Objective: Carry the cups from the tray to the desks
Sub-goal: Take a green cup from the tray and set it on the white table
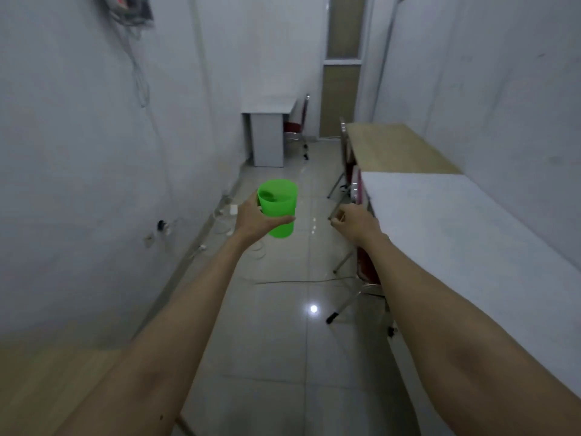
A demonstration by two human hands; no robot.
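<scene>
Green cup (278, 209) sits upright in the left hand (254, 220), fingers wrapped round its wall, held out over the floor aisle, its long axis vertical. To its right the right hand (353, 223) is empty, fingers loosely curled. Further right lies the white desk (456, 221), nearer that empty hand, so the cup likely has to cross rightward.
</scene>
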